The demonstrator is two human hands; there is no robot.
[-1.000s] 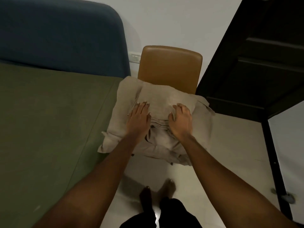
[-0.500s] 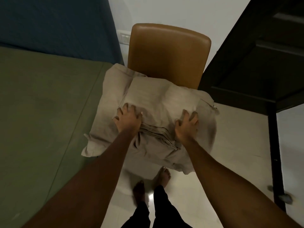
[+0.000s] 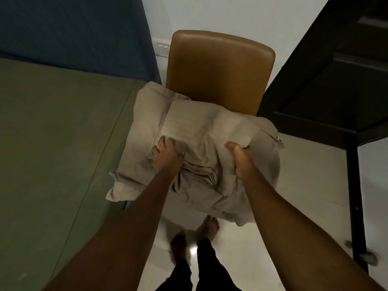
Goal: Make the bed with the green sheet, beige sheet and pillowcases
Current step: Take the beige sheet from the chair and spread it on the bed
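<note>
Beige sheet (image 3: 201, 131) atop pillow (image 3: 134, 164) on chair (image 3: 220, 70), in left hand (image 3: 167, 157) and right hand (image 3: 241, 158)

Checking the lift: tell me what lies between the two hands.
Head view: only the folded beige sheet, dark-edged layers showing, lies between the left hand and right hand; both hold it.

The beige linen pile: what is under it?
A brown chair's backrest rises behind the beige linen pile; the seat, presumably underneath, is fully covered. White floor shows below its hanging edge.
</note>
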